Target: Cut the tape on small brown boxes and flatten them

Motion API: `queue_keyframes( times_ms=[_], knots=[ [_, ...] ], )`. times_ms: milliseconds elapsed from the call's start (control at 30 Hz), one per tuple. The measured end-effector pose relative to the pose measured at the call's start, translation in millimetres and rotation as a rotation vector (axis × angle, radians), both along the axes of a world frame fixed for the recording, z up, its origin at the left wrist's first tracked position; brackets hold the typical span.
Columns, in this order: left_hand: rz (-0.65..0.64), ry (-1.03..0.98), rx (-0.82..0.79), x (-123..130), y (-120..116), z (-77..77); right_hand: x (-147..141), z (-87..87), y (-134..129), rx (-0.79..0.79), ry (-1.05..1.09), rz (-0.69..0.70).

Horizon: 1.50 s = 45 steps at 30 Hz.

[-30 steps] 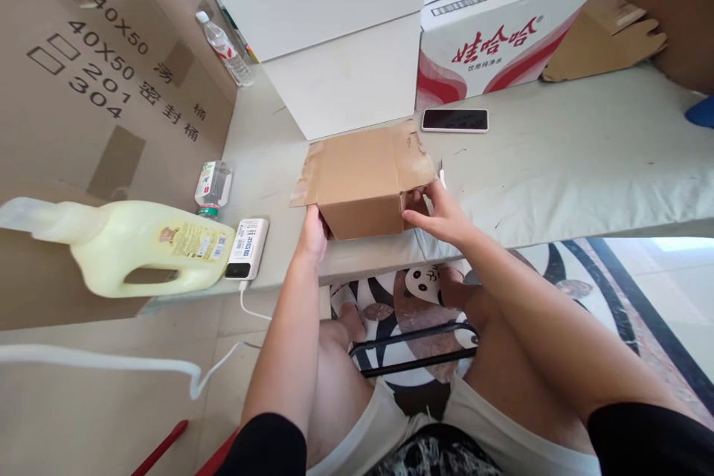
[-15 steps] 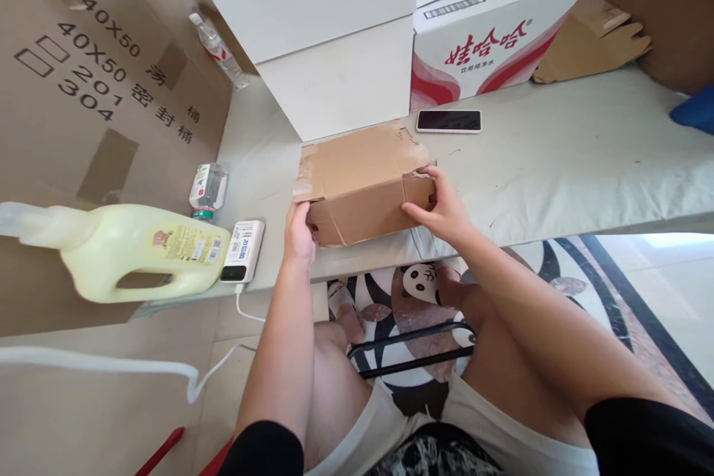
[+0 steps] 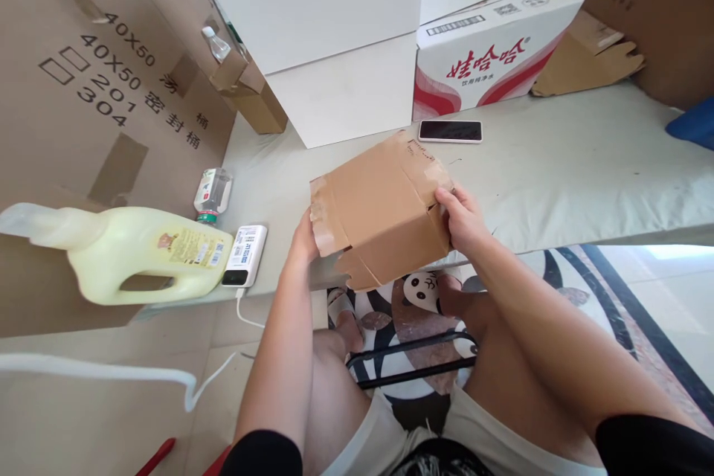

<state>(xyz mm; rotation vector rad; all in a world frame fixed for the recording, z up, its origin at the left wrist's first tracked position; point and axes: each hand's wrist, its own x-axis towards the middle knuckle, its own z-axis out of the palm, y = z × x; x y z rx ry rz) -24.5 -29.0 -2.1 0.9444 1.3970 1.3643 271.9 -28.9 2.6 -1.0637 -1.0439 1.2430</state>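
A brown cardboard box (image 3: 379, 201) with worn, taped flaps is held tilted between my two hands at the near edge of the cloth-covered surface. My left hand (image 3: 305, 238) grips its left end, with the fingers partly hidden behind the flap. On the right end, my right hand (image 3: 460, 216) has its thumb on top near the corner and its other fingers around the side. A loose flap of the box hangs toward me at the lower left.
On the pale cloth (image 3: 558, 163) lie a phone (image 3: 450, 132), a white power bank (image 3: 244, 256) with a cable, a small bottle (image 3: 213, 193) and a yellow jug (image 3: 150, 253). White boxes (image 3: 346, 97) and a red-and-white carton (image 3: 485, 59) stand behind. A large carton (image 3: 111, 111) is at left.
The box has tilted and turned, so more of its top face shows and a flap hangs at the lower left. My right hand has moved slightly right and down. Another small carton shows behind left.
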Motion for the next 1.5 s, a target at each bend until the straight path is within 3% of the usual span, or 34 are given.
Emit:
queue_keyframes(
  times_ms=[100, 200, 467, 633, 767, 833, 900, 967, 1100, 1267, 1400, 1500],
  knots=[
    [-0.001, 0.005, -0.064, -3.3, 4.1, -10.7, 3.3, 3.6, -3.4, -0.010, -0.013, 0.070],
    [0.001, 0.006, -0.093, -5.4, 3.6, -10.3, 10.1, 7.2, -4.7, -0.024, -0.048, 0.123],
    [0.120, -0.083, 0.019, 6.5, 9.2, 16.8, 35.2, 13.1, 4.9, -0.027, -0.389, -0.090],
    [0.097, -0.304, 0.151, 8.0, 0.9, 29.6, 38.9, -4.1, 9.6, -0.008, -0.329, -0.174],
    [0.139, -0.332, 0.164, 3.1, -5.4, 14.6, 28.6, -18.2, 10.2, -0.204, -0.244, 0.007],
    [0.182, -0.358, 0.158, 1.4, -0.2, 3.1, 22.7, -21.0, 11.3, -0.251, -0.280, -0.040],
    [0.192, -0.379, 0.141, 0.3, 8.5, -4.6, 18.4, -19.9, 13.1, -0.237, -0.307, -0.123],
    [0.177, -0.392, 0.123, -0.2, 16.3, -5.7, 15.7, -15.9, 15.0, -0.232, -0.276, -0.117],
    [0.144, -0.402, 0.198, 0.3, 20.4, 7.8, 10.5, -6.7, 18.6, -0.323, -0.076, -0.016],
    [0.127, -0.411, 0.202, 2.4, 22.2, 20.0, 0.1, -2.9, 20.8, -0.277, 0.090, -0.134],
    [0.145, -0.492, 0.164, 5.5, 23.5, 20.3, -7.1, -3.0, 6.0, -0.313, 0.048, -0.010],
    [0.095, -0.536, 0.222, 8.1, 19.8, 18.3, -9.1, -3.3, -9.5, -0.251, -0.049, -0.014]
  ],
)
